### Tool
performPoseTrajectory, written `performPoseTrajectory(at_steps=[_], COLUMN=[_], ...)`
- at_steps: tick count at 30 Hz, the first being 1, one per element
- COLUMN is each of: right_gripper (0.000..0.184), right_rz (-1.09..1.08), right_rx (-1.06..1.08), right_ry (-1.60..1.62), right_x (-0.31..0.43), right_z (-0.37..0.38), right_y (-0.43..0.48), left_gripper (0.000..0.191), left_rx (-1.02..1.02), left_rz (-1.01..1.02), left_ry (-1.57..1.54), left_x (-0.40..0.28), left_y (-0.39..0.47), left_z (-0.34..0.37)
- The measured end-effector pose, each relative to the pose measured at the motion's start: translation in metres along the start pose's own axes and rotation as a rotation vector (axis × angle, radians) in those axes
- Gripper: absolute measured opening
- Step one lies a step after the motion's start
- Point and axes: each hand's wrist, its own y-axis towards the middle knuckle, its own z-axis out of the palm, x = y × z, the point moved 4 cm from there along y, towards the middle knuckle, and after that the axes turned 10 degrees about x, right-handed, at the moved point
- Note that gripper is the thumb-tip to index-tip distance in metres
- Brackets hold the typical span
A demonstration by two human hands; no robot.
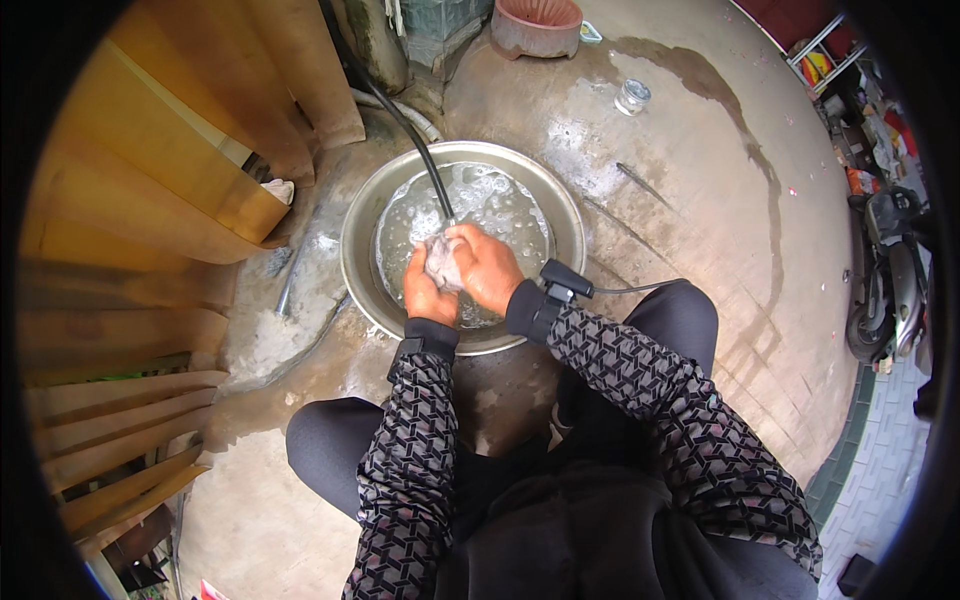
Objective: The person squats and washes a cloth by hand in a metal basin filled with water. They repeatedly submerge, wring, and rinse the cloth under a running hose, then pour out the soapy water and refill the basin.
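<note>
Between my two hands is a wet, pale greyish-lilac bundle (442,264) that looks like cloth; its exact kind is unclear. My left hand (431,289) cups it from the left and below. From the right, my right hand (486,266) presses on it with curled fingers. Both hands are over a round metal basin (351,247) holding cloudy, bubbly water (491,202). A black hose (409,127) comes down from the top, its end at the bundle's upper edge by my right fingers. Part of the bundle is hidden by my fingers.
Hanging tan and yellow sheets (172,165) line the left side. Beyond the basin stand a reddish plastic tub (536,30) and a small clear container (632,97). A motor scooter (889,277) is at far right. A cable (637,288) runs from my right wrist device (566,279).
</note>
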Motion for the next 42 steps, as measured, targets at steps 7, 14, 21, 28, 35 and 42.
performPoseTrajectory(at_steps=[7,14,21,28,35,42], right_gripper=[0.028,0.018,0.017,0.022,0.026,0.031], right_rz=[-0.084,0.042,-0.185,-0.400,-0.109,-0.107], right_rx=[-0.024,-0.245,-0.251,-0.047,-0.179,-0.036], right_ry=[-0.129,-0.202,-0.120,-0.096,-0.238,-0.214], right_x=[0.008,-0.020,-0.020,-0.028,-0.039,-0.044], right_z=[-0.002,-0.016,-0.008,0.000,0.005,0.010], right_y=[-0.044,-0.020,-0.028,-0.015,-0.015,-0.008], left_gripper=[0.028,0.035,0.041,0.040,0.038,0.034], left_rx=[0.529,0.142,0.193,0.272,0.169,0.083], left_rz=[-0.152,-0.227,-0.192,-0.079,-0.196,-0.171], left_ry=[-0.099,0.022,0.087,0.411,0.182,0.174], left_x=[0.033,0.055,0.048,0.034,0.045,0.038], left_y=[-0.008,-0.007,-0.002,0.003,0.006,0.000], left_z=[0.021,0.016,0.002,0.011,-0.008,0.002])
